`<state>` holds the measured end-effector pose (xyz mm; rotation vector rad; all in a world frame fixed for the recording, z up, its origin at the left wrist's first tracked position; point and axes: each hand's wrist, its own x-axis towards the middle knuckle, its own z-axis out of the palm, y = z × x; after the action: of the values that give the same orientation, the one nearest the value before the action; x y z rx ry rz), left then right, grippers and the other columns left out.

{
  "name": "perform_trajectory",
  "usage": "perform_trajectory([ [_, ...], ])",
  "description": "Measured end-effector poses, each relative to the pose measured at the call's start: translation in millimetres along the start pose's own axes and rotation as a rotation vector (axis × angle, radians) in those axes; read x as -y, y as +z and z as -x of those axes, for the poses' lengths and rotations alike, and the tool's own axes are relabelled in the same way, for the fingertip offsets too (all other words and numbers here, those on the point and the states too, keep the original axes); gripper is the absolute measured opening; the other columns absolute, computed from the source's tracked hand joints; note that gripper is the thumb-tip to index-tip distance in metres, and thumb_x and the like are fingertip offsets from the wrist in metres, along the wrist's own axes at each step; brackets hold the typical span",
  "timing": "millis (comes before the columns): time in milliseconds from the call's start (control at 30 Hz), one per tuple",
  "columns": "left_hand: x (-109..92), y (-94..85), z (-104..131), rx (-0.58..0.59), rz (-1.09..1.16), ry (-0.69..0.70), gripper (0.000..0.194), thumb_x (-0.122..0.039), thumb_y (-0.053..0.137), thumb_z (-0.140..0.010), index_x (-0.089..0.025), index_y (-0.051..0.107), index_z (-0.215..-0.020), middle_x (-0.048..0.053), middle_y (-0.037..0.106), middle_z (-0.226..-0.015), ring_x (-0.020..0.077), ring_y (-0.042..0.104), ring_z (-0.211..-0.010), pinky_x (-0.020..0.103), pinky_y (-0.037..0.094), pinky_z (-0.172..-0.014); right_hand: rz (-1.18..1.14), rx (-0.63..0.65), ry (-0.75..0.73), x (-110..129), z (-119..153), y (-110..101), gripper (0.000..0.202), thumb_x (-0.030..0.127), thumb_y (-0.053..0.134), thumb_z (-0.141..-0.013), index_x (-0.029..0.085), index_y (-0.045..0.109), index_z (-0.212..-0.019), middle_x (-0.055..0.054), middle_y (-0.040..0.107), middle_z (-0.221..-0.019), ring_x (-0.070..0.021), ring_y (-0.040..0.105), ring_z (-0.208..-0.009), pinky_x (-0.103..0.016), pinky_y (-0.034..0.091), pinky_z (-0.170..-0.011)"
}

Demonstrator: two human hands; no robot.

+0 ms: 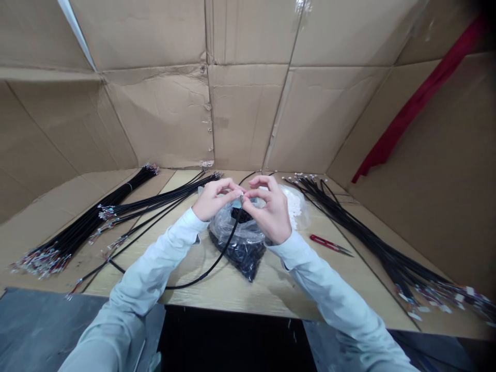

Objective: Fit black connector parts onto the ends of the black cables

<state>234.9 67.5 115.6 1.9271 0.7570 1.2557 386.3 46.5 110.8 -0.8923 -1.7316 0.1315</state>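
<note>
A black cable (225,249) rises from the table to the fingertips of both hands at the centre of the head view. My left hand (215,199) pinches at the cable's wire end from the left. From the right, my right hand (271,209) closes its thumb and index finger on the same end. The fingertips of the two hands nearly touch, and the small part between them is too small to make out. Below and behind them sits an open clear plastic bag (244,253) of small black pieces.
Bundles of black cables lie left (104,209) and right (349,225) on the table (287,294). Red snips (329,244) rest right of the bag. Another clear bag (296,206) holds white pieces behind my right hand. Cardboard walls (248,113) enclose the back and sides.
</note>
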Motion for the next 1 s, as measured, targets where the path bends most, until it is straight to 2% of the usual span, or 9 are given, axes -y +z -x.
perform_trajectory([
  [100, -0.7, 1.5, -2.4, -0.016, 0.155, -0.119, 0.021, -0.032, 0.058, -0.071, -0.012, 0.059, -0.068, 0.005, 0.064, -0.074, 0.0131, 0.056, -0.071, 0.026, 0.042, -0.067, -0.055, 0.028, 0.071, -1.5, -2.3, -1.9, 0.009, 0.020, 0.058, -0.066, 0.014, 0.065, -0.063, -0.006, 0.053, -0.093, -0.0115, 0.053, -0.084, -0.029, 0.047, -0.078],
  [267, -6.6, 2.7, -2.3, -0.064, 0.181, -0.152, 0.021, -0.032, 0.061, -0.067, -0.011, 0.063, -0.068, 0.003, 0.062, -0.066, 0.0114, 0.053, -0.064, 0.024, 0.041, -0.062, -0.173, 0.093, 0.190, -3.8, -7.3, -6.1, 0.012, 0.023, 0.059, -0.065, 0.013, 0.066, -0.064, -0.007, 0.052, -0.094, -0.0105, 0.054, -0.082, -0.024, 0.049, -0.069],
  [367, -8.3, 3.7, -0.6, -0.088, 0.166, -0.161, 0.020, -0.031, 0.065, -0.065, -0.011, 0.063, -0.069, 0.003, 0.062, -0.066, 0.0106, 0.054, -0.063, 0.024, 0.042, -0.063, -0.203, 0.116, 0.207, -4.6, -8.9, -7.4, 0.012, 0.024, 0.060, -0.065, 0.013, 0.066, -0.064, -0.007, 0.052, -0.095, -0.0106, 0.054, -0.083, -0.025, 0.048, -0.071],
  [467, -7.4, 3.8, 0.5, -0.108, 0.114, -0.144, 0.022, -0.032, 0.065, -0.065, -0.010, 0.063, -0.068, 0.003, 0.063, -0.065, 0.0105, 0.054, -0.061, 0.024, 0.043, -0.062, -0.201, 0.115, 0.162, -6.1, -9.0, -7.1, 0.012, 0.025, 0.060, -0.066, 0.014, 0.066, -0.064, -0.007, 0.052, -0.095, -0.0119, 0.053, -0.087, -0.029, 0.047, -0.078],
  [567, -6.4, 2.2, 1.0, -0.092, 0.033, -0.121, 0.024, -0.033, 0.065, -0.066, -0.009, 0.063, -0.068, 0.006, 0.064, -0.068, 0.0121, 0.056, -0.062, 0.025, 0.044, -0.062, -0.177, 0.092, 0.091, -7.3, -7.9, -5.9, 0.010, 0.023, 0.060, -0.066, 0.015, 0.065, -0.064, -0.006, 0.052, -0.095, -0.0129, 0.052, -0.092, -0.032, 0.044, -0.086],
  [667, -6.9, 0.4, 2.3, -0.074, -0.100, -0.072, 0.025, -0.035, 0.062, -0.069, -0.010, 0.064, -0.071, 0.008, 0.065, -0.071, 0.0142, 0.057, -0.063, 0.027, 0.045, -0.063, -0.159, 0.074, 0.067, -7.9, -5.9, -3.5, 0.009, 0.022, 0.059, -0.067, 0.014, 0.064, -0.064, -0.006, 0.052, -0.096, -0.0129, 0.052, -0.092, -0.031, 0.043, -0.086],
  [867, -10.5, 2.6, 7.4, -0.158, -0.550, 0.235, 0.014, -0.025, 0.054, -0.075, -0.016, 0.064, -0.070, 0.007, 0.064, -0.074, 0.0174, 0.057, -0.076, 0.030, 0.043, -0.073, -0.106, 0.013, 0.075, -10.3, -1.0, 5.6, 0.008, 0.020, 0.058, -0.067, 0.014, 0.062, -0.063, -0.006, 0.052, -0.094, -0.0124, 0.052, -0.088, -0.031, 0.045, -0.084],
  [933, -9.4, 4.5, 7.8, -0.174, -0.569, 0.255, 0.013, -0.023, 0.053, -0.076, -0.016, 0.063, -0.070, 0.006, 0.064, -0.072, 0.0173, 0.056, -0.076, 0.029, 0.043, -0.072, -0.124, -0.013, 0.102, -10.7, 0.9, 8.8, 0.009, 0.021, 0.059, -0.067, 0.014, 0.062, -0.062, -0.006, 0.052, -0.093, -0.0122, 0.052, -0.087, -0.031, 0.045, -0.083],
  [1000, -6.2, 6.7, 7.5, -0.184, -0.518, 0.206, 0.014, -0.025, 0.053, -0.076, -0.016, 0.062, -0.070, 0.006, 0.064, -0.070, 0.0162, 0.057, -0.072, 0.028, 0.044, -0.069, -0.136, -0.039, 0.127, -10.1, 2.6, 11.0, 0.009, 0.022, 0.059, -0.067, 0.014, 0.063, -0.063, -0.006, 0.053, -0.093, -0.0122, 0.052, -0.087, -0.030, 0.046, -0.083],
])
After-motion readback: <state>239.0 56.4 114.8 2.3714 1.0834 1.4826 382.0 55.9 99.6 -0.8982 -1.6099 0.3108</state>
